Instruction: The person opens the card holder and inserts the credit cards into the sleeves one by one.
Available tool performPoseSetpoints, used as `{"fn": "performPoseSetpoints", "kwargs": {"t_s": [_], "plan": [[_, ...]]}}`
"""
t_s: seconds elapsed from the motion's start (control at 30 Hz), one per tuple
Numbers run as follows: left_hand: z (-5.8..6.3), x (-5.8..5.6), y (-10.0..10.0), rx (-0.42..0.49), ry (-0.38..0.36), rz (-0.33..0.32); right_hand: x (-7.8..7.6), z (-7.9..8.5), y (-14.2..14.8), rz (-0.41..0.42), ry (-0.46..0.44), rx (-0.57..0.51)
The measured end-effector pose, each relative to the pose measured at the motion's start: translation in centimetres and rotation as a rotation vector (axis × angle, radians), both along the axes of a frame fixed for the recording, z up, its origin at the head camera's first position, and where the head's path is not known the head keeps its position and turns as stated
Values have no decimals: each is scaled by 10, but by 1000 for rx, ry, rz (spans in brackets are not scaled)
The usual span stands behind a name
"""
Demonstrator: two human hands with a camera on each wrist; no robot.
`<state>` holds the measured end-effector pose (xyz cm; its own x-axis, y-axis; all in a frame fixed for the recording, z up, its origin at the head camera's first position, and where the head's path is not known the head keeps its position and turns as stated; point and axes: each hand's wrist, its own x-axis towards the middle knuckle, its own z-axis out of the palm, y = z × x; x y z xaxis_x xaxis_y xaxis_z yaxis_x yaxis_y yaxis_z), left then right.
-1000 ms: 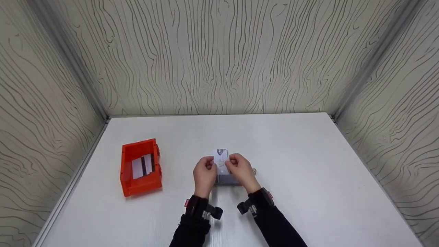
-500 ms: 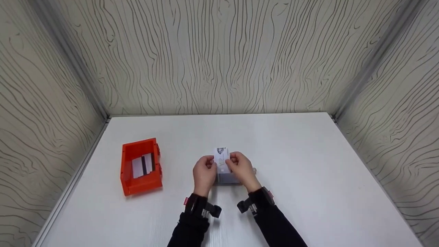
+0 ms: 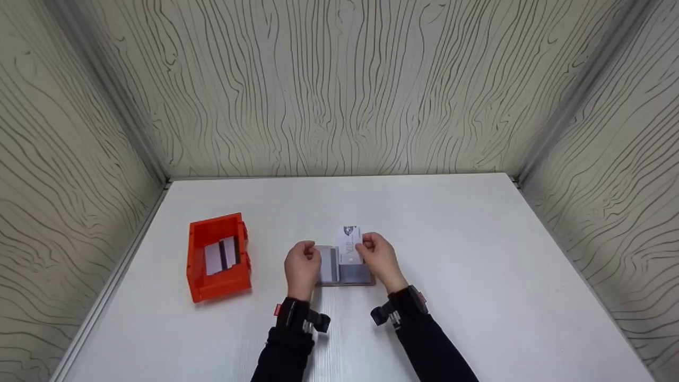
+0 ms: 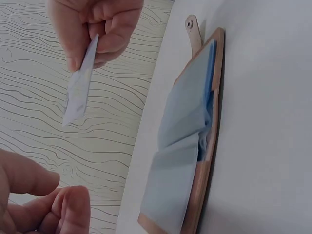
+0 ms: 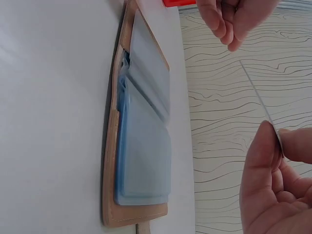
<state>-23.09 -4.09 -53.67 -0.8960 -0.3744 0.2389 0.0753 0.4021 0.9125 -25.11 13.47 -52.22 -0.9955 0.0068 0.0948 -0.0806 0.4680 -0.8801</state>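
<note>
A white card (image 3: 349, 245) printed with "VIP" is pinched at its right edge between the thumb and fingers of my right hand (image 3: 383, 260). In the right wrist view the card (image 5: 256, 90) appears edge-on, raised above the table. Below it lies an opened card holder (image 3: 329, 266) with a tan cover and clear bluish sleeves (image 4: 183, 112). My left hand (image 3: 301, 268) hovers by the holder's left side, apart from the card. Its fingers are loosely bent, and the left wrist view shows nothing between thumb and fingertips (image 4: 75, 202).
To the left stands an orange-red bin (image 3: 220, 289) with several white cards (image 3: 213, 258) bearing dark stripes. A strap with a metal snap (image 4: 191, 27) sticks out from the card holder. Wood-grain panels (image 3: 339, 90) enclose the white table (image 3: 477, 254) at the back and sides.
My left hand has let go of the card and moved left. The right hand has carried the card slightly right, uncovering more of the holder.
</note>
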Motion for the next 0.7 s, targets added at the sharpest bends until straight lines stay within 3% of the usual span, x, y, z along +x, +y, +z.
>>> {"fn": "performPoseSetpoints", "kwargs": {"t_s": [0.13, 0.43, 0.7], "plan": [[-4, -2, -5, -34, -11, 18, -1, -2, 1, -4, -9, -8], [-12, -4, -9, -104, -116, 38, -4, -10, 2, -8, -24, 3], [-20, -4, -12, -205, -126, 29, -7, -20, 3, -25, -27, 35]]}}
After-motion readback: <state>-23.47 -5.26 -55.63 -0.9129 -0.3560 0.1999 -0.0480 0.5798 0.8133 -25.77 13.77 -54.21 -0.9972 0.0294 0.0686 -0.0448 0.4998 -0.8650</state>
